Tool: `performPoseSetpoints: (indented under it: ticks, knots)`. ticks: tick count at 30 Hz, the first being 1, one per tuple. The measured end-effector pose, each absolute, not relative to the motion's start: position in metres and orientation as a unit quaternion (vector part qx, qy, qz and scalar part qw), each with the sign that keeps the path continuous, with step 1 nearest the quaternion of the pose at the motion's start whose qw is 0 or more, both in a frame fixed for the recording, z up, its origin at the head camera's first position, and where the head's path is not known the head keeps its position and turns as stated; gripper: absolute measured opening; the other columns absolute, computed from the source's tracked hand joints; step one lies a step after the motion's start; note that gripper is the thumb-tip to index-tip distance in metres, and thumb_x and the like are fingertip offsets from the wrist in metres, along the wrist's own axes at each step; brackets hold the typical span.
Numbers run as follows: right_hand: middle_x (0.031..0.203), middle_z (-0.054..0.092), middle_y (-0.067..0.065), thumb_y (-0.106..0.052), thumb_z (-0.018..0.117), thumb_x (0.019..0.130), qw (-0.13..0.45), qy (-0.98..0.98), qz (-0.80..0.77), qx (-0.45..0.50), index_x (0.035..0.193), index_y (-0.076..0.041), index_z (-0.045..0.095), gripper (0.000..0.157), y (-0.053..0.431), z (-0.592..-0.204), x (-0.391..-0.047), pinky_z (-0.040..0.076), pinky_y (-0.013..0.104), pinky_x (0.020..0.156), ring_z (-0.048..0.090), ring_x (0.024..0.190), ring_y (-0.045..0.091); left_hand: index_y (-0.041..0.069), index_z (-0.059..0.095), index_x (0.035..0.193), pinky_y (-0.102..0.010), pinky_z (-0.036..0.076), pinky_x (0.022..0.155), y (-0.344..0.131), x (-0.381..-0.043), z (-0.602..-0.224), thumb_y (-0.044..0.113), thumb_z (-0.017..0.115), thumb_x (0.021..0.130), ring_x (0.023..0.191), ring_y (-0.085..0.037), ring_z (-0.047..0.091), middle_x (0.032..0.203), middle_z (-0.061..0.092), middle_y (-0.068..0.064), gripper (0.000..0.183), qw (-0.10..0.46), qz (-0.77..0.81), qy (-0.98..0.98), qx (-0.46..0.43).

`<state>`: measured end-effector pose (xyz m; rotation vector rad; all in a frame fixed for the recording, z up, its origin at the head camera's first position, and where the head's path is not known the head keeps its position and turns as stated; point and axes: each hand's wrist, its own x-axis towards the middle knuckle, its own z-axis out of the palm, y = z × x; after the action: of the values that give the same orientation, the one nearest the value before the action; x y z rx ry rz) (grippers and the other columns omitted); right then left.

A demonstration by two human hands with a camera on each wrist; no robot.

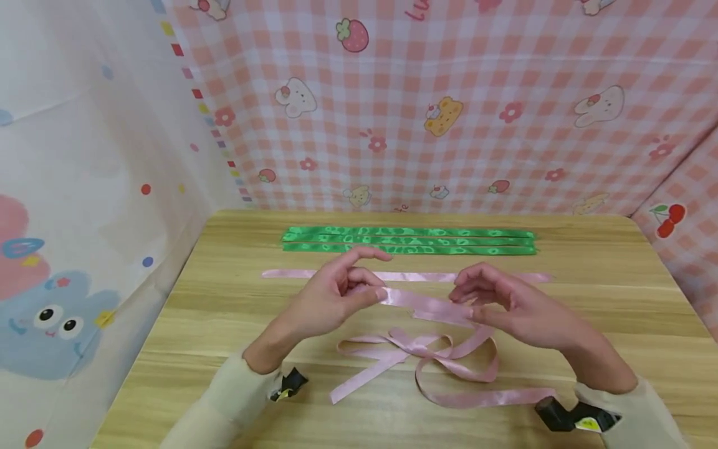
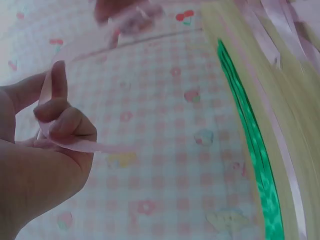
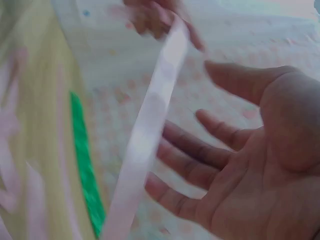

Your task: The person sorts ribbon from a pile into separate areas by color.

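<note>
My left hand (image 1: 336,293) pinches a shiny pink ribbon (image 1: 417,301) between thumb and fingers, above the table. From there the band stretches across to my right hand (image 1: 521,305). In the right wrist view that hand is spread, its thumb well apart from the fingers, and the ribbon (image 3: 145,135) runs past the fingertips (image 3: 155,182). A short tail of pink ribbon (image 2: 90,146) sticks out past my left hand in the left wrist view. Below both hands, more pink ribbon (image 1: 361,377) lies in loose loops on the wood.
Behind the hands, one pink strip (image 1: 415,276) lies straight across the wooden table (image 1: 224,299). Farther back are three green ribbon strips (image 1: 409,240), side by side. A checked pink cloth (image 1: 404,81) hangs along the rear edge, a white printed cloth (image 1: 112,143) at the left.
</note>
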<state>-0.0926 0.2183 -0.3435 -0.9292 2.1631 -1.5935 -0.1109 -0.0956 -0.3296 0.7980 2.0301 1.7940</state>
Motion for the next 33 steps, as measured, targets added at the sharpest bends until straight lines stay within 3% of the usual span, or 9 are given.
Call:
performPoseSetpoints:
  ticks: [2,5,8,12,16,20,25,30,33]
  knots:
    - [0.126,0.057,0.013,0.0,0.055,0.099,0.156,0.754,-0.55,-0.325,0.13,-0.003,0.045,0.032,0.204,-0.348,-0.091,0.047,0.023,0.098,0.058,0.119,0.017,0.013,0.05,0.136,-0.022,0.047,0.068,-0.088,-0.109,-0.329,0.001,0.064,0.095,0.074,-0.013,0.062,0.095,0.074,-0.01,0.045,0.171,0.616,0.708,0.301]
    - [0.124,0.058,0.014,0.0,0.052,0.101,0.171,0.712,-0.595,-0.332,0.127,-0.002,0.045,0.027,0.181,-0.355,-0.088,0.049,0.028,0.097,0.057,0.12,0.021,0.011,0.05,0.135,-0.022,0.051,0.072,-0.078,-0.107,-0.329,0.0,0.064,0.095,0.079,-0.013,0.068,0.095,0.074,-0.009,0.044,0.182,0.603,0.702,0.332]
    - [0.107,0.064,0.01,0.004,0.049,0.101,0.174,0.654,-0.652,-0.343,0.116,-0.002,0.046,0.017,0.165,-0.36,-0.086,0.055,0.032,0.088,0.065,0.106,0.02,0.008,0.051,0.133,-0.024,0.053,0.075,-0.073,-0.106,-0.327,0.0,0.064,0.094,0.08,-0.014,0.069,0.093,0.075,-0.009,0.042,0.175,0.592,0.704,0.35]
    - [0.087,0.066,0.0,0.008,0.048,0.1,0.153,0.603,-0.705,-0.341,0.108,-0.003,0.046,0.014,0.166,-0.355,-0.085,0.057,0.028,0.074,0.066,0.08,0.013,0.006,0.054,0.131,-0.023,0.049,0.069,-0.081,-0.105,-0.32,0.0,0.066,0.093,0.072,-0.012,0.065,0.091,0.074,-0.007,0.04,0.161,0.585,0.718,0.341]
    - [0.084,0.064,-0.004,0.01,0.048,0.098,0.117,0.597,-0.713,-0.348,0.108,-0.003,0.047,0.017,0.181,-0.341,-0.088,0.045,0.029,0.052,0.051,0.061,0.016,0.009,0.056,0.128,-0.023,0.049,0.069,-0.098,-0.103,-0.31,0.0,0.066,0.093,0.072,-0.015,0.065,0.09,0.074,-0.008,0.038,0.15,0.592,0.727,0.314]
    - [0.082,0.062,-0.002,0.014,0.045,0.098,0.112,0.603,-0.7,-0.366,0.11,-0.004,0.046,0.022,0.198,-0.329,-0.087,0.031,0.035,0.042,0.036,0.053,0.022,0.009,0.057,0.126,-0.026,0.051,0.074,-0.117,-0.102,-0.302,0.0,0.065,0.094,0.078,-0.018,0.067,0.09,0.073,-0.007,0.034,0.136,0.594,0.735,0.297]
    - [0.077,0.055,0.008,0.025,0.037,0.094,0.137,0.595,-0.689,-0.389,0.114,0.001,0.045,0.032,0.219,-0.319,-0.087,0.026,0.033,0.039,0.032,0.05,0.02,0.003,0.056,0.122,-0.027,0.053,0.071,-0.148,-0.102,-0.299,-0.003,0.063,0.094,0.08,-0.016,0.065,0.09,0.072,-0.009,0.03,0.096,0.598,0.742,0.287]
    - [0.083,0.06,0.009,0.031,0.032,0.09,0.133,0.586,-0.695,-0.395,0.116,0.007,0.045,0.038,0.249,-0.315,-0.089,0.026,0.033,0.042,0.035,0.054,0.021,0.0,0.056,0.117,-0.025,0.049,0.063,-0.176,-0.103,-0.302,-0.004,0.063,0.093,0.073,-0.013,0.06,0.089,0.073,-0.004,0.025,0.071,0.595,0.755,0.267]
    - [0.088,0.064,0.007,0.031,0.032,0.091,0.118,0.608,-0.689,-0.376,0.115,0.008,0.047,0.037,0.267,-0.314,-0.086,0.027,0.034,0.044,0.037,0.057,0.022,-0.004,0.055,0.115,-0.024,0.051,0.065,-0.187,-0.103,-0.305,-0.004,0.064,0.093,0.075,-0.013,0.063,0.089,0.074,-0.001,0.024,0.075,0.596,0.758,0.254]
